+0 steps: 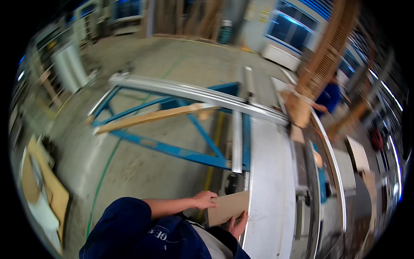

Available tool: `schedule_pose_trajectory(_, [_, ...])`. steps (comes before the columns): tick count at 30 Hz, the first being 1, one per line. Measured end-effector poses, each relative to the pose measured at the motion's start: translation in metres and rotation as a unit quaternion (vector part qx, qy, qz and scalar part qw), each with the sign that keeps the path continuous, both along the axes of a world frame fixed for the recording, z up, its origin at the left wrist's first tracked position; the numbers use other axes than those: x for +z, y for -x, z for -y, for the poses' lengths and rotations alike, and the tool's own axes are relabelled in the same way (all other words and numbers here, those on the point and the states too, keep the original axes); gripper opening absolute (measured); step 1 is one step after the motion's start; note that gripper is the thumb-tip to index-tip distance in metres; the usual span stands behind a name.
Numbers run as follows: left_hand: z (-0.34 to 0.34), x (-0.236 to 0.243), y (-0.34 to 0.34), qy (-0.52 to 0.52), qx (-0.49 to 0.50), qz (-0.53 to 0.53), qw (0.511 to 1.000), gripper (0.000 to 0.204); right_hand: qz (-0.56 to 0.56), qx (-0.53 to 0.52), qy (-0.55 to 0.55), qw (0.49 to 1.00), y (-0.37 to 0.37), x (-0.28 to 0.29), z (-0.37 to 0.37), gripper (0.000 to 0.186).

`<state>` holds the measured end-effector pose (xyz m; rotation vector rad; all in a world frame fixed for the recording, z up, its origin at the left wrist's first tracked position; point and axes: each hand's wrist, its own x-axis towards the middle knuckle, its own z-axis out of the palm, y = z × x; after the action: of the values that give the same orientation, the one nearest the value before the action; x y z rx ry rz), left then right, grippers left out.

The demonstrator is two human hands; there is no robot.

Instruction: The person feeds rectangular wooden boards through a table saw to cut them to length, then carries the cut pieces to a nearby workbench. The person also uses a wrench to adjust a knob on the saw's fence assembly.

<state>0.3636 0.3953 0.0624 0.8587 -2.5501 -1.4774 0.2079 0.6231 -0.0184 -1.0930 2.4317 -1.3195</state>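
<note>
Both my hands hold a small light-brown board [228, 206] in front of my body. My left hand [204, 200] grips its upper left edge, with the fingers bent over it. My right hand [238, 224] holds the lower right edge, thumb and fingers around it. The board's right end reaches the near left edge of a long pale metal machine table [269, 185]. Slight blur hides the finer detail of the fingers.
Ahead, a blue triangular frame [172, 149] carries a silver rail [185, 91] and a wooden strip [151, 118]. A wrapped brown column [321, 60] stands at right, with a person in blue [330, 97] behind it. Yellowish panels [51, 190] lean at left.
</note>
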Motion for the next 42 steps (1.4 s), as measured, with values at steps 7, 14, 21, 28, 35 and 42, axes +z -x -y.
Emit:
schedule_pose_trajectory(7, [-0.03,-0.046,-0.282,0.043,0.256,0.181,0.949,0.026,0.137,0.098,-0.139,0.976,-0.077,-0.091,0.003,0.058])
schedule_pose_trajectory(14, [-0.164,-0.189,-0.576,-0.145,0.583,0.287,0.746,0.029,0.116,0.235,-0.313,0.913,-0.133,-0.133,0.019,0.052])
schedule_pose_trajectory(21, [-0.297,-0.229,-0.722,-0.277,0.59,0.279,0.705,0.033,0.198,0.177,-0.316,0.911,-0.236,-0.068,-0.049,0.048])
schedule_pose_trajectory(28, [-0.296,-0.237,-0.771,-0.06,0.355,0.361,0.86,0.037,0.268,0.109,-0.322,0.901,-0.268,-0.123,-0.195,0.042])
schedule_pose_trajectory(35, [-0.224,-0.174,-0.704,-0.313,0.734,0.019,0.602,0.038,0.362,-0.014,-0.269,0.893,-0.292,-0.189,-0.289,0.035])
schedule_pose_trajectory(42, [-0.218,-0.148,-0.685,-0.323,0.644,0.04,0.692,0.04,0.467,-0.049,-0.194,0.862,-0.298,-0.145,-0.282,0.032])
